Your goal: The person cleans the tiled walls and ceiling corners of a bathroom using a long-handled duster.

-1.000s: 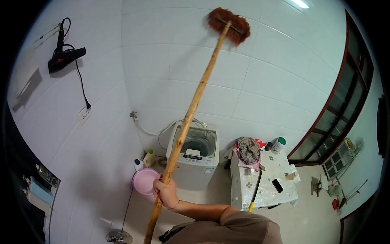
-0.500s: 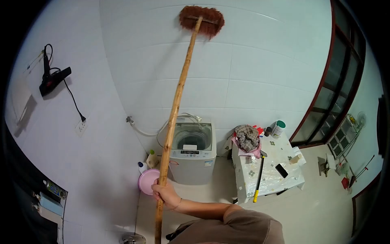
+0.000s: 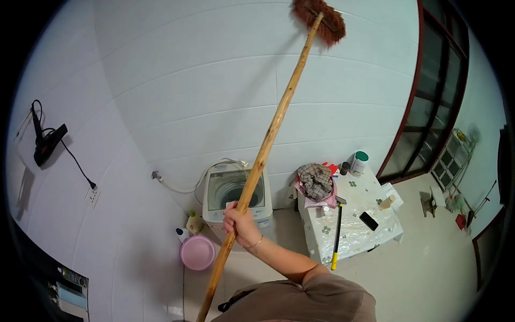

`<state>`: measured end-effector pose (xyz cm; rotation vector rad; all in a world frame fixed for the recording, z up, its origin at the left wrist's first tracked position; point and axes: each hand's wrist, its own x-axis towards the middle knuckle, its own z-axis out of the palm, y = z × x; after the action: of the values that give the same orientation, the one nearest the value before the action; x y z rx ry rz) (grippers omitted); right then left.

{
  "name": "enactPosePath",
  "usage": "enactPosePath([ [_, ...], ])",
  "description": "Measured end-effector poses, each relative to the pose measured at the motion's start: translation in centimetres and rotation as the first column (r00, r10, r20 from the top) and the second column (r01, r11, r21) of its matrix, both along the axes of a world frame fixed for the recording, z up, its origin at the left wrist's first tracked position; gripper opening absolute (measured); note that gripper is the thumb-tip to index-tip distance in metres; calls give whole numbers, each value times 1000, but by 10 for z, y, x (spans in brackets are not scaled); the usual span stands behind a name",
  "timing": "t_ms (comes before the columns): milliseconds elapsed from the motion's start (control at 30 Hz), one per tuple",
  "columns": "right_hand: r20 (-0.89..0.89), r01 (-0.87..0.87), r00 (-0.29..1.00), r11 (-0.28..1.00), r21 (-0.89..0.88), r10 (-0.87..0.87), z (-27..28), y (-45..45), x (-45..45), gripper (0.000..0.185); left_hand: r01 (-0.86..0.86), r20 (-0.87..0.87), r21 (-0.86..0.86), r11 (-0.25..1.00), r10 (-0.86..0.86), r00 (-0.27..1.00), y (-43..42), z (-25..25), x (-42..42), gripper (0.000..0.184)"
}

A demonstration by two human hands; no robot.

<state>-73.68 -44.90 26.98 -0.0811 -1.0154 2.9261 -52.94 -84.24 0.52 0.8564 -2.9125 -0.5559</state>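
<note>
My right hand (image 3: 242, 224) is wrapped round the long wooden handle (image 3: 279, 115) of a mop, in front of the washing machine. The handle slants from the bottom edge up to the right. Its reddish-brown mop head (image 3: 320, 21) is raised high on the white tiled wall (image 3: 214, 80), partly cut off by the top edge; whether it presses on the tiles is hard to tell. The handle's lower end is out of frame. My left hand does not show.
An open-topped washing machine (image 3: 236, 188) stands by the wall, with a pink basin (image 3: 197, 253) and bottles to its left. Right of it, a covered table (image 3: 351, 239) holds cloths, a phone (image 3: 368, 220) and a black-and-yellow tool (image 3: 338, 236). A hair dryer (image 3: 48, 145) hangs at left.
The mop head went left across the wall, then back right, and the handle now leans more to the right. My right hand has moved right and up, still round the handle. The view has shifted.
</note>
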Motion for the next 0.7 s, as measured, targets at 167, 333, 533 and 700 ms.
enactPosePath([
  [167,-19,195,981,981,-17,-195,7,50,-20,12,2,0,-21,1000,-2,1000,9,3,-15,18],
  [333,-47,313,948,949,-42,-315,5,83,-39,12,-11,7,-28,1000,12,1000,10,3,-23,19],
  [533,13,408,913,912,-42,-408,-4,70,-42,12,-17,-18,-57,998,16,1000,-7,7,-18,19],
  [700,93,355,933,932,-78,-347,-19,11,-21,12,-6,-53,-87,996,1,999,-43,15,11,18],
])
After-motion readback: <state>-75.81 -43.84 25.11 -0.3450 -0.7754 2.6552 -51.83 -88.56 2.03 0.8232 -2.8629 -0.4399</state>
